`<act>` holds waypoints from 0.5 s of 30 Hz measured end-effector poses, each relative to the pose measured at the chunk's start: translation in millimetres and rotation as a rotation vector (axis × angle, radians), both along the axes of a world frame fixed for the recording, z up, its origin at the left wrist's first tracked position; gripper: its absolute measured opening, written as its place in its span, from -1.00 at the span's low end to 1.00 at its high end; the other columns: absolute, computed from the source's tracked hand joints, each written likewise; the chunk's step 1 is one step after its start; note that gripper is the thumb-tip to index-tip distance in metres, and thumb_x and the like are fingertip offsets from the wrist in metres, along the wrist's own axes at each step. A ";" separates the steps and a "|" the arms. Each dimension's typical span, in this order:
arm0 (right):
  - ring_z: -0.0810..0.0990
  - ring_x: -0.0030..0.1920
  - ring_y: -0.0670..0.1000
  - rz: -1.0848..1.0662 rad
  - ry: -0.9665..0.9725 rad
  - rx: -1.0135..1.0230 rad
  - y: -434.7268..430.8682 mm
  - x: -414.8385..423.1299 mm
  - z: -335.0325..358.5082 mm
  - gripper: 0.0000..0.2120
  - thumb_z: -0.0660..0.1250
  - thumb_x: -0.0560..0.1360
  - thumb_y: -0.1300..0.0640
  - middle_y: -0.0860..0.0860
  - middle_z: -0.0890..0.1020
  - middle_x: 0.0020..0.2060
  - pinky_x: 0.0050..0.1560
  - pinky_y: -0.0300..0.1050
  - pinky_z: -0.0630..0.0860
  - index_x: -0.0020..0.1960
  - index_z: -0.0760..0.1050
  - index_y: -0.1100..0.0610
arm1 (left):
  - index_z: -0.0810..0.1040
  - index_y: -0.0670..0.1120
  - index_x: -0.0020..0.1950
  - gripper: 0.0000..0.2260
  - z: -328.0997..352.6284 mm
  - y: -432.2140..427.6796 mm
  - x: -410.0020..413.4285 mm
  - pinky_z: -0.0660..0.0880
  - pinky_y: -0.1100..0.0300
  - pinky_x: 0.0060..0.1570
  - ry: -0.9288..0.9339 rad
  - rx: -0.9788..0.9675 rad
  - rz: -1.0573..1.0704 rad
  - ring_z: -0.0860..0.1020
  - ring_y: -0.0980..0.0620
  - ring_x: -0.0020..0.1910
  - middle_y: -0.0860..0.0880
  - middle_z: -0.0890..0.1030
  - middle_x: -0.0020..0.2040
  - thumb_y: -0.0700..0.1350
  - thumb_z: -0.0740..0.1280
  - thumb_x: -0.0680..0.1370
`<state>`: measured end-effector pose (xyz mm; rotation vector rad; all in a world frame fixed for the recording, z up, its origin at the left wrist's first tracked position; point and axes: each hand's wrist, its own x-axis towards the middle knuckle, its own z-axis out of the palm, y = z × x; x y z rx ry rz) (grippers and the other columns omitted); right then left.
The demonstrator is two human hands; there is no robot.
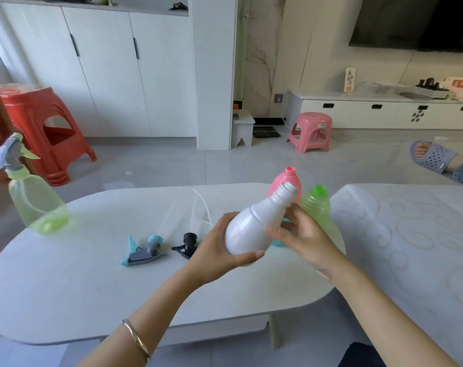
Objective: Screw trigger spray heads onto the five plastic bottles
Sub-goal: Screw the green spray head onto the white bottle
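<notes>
Both hands grip a white bottle [254,223] above a pale oval table [92,282]: the left hand [219,250] cups the wide base from beneath with its thumb curled across the bottom, while the right hand [302,234] closes its fingers around the bottle's shoulder. Tilted, the bottle carries no spray head, its bare threaded neck pointing up and to the right. Just behind it on the table stand a pink bottle [284,181] and a green bottle [316,205], both uncapped; something teal shows between the right hand and the white bottle, too hidden to identify. Two loose trigger heads lie on the tabletop to the left of the left hand: a black spray head [186,245] nearest the wrist and a teal-and-grey spray head [143,251] beside it, with thin white dip tubes [201,207] trailing behind them. At the table's far left edge stands a pale green bottle [35,205] already fitted with a grey-and-green trigger. A thin bangle [136,339] circles the left forearm
</notes>
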<state>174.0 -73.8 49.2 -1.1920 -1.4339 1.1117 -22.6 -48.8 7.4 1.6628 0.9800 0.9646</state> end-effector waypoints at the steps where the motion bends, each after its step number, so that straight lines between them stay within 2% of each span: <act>1: 0.57 0.21 -0.04 0.020 0.013 -0.005 3.6 -5.3 -1.5 -0.42 0.46 0.29 -0.03 0.01 0.58 0.21 0.18 -0.14 0.49 0.26 0.42 0.05 | 0.41 0.23 0.19 -0.38 0.3 0.3 -17.5 0.58 0.29 -0.26 0.014 0.017 0.038 0.60 0.24 -0.03 0.15 0.56 0.07 0.14 0.57 0.20; 3: 0.56 0.19 -0.13 0.043 0.025 -0.026 10.6 -15.2 -5.6 -0.37 0.45 0.25 -0.11 -0.05 0.55 0.24 0.10 -0.28 0.49 0.28 0.42 0.00 | 0.40 0.23 0.20 -0.38 0.1 1.9 -55.0 0.58 0.32 -0.28 0.053 0.041 0.105 0.58 0.26 -0.01 0.13 0.55 0.09 0.13 0.58 0.22; 5: 0.56 0.17 -0.20 0.056 -0.005 -0.041 18.1 -24.4 -14.1 -0.39 0.45 0.23 -0.16 -0.11 0.54 0.24 0.07 -0.32 0.49 0.24 0.44 -0.06 | 0.39 0.18 0.24 -0.35 -0.9 4.0 -92.5 0.57 0.33 -0.27 0.113 0.055 0.178 0.58 0.25 -0.01 0.11 0.55 0.10 0.13 0.58 0.22; 8: 0.53 0.20 -0.16 0.063 -0.117 -0.051 28.8 -36.3 -33.2 -0.56 0.48 0.33 0.02 -0.13 0.53 0.23 0.12 -0.32 0.46 0.16 0.45 -0.10 | 0.41 0.19 0.23 -0.35 -3.6 5.0 -140.0 0.55 0.35 -0.31 0.140 0.041 0.279 0.59 0.27 -0.05 0.10 0.57 0.07 0.15 0.57 0.20; 11: 0.48 0.22 -0.20 0.129 -0.372 -0.012 36.7 -43.9 -51.0 -0.57 0.51 0.36 0.07 -0.23 0.52 0.18 0.09 -0.52 0.36 0.14 0.43 -0.19 | 0.41 0.25 0.17 -0.36 -8.9 2.8 -172.4 0.55 0.37 -0.30 0.153 0.036 0.342 0.59 0.27 -0.06 0.10 0.58 0.05 0.22 0.55 0.16; 13: 0.48 0.21 -0.20 0.165 -0.510 0.011 39.7 -47.4 -59.2 -0.55 0.51 0.35 0.02 -0.26 0.51 0.16 0.13 -0.51 0.33 0.14 0.42 -0.22 | 0.41 0.26 0.17 -0.37 -13.9 2.1 -186.1 0.56 0.34 -0.29 0.154 0.032 0.358 0.59 0.26 -0.06 0.09 0.59 0.06 0.24 0.54 0.15; 15: 0.47 0.21 -0.20 0.186 -0.608 0.018 43.4 -53.0 -65.8 -0.52 0.51 0.34 -0.02 -0.24 0.49 0.17 0.21 -0.40 0.33 0.17 0.40 -0.26 | 0.40 0.28 0.16 -0.38 -20.3 0.9 -196.2 0.57 0.32 -0.30 0.150 0.019 0.373 0.59 0.26 -0.05 0.10 0.58 0.06 0.25 0.53 0.16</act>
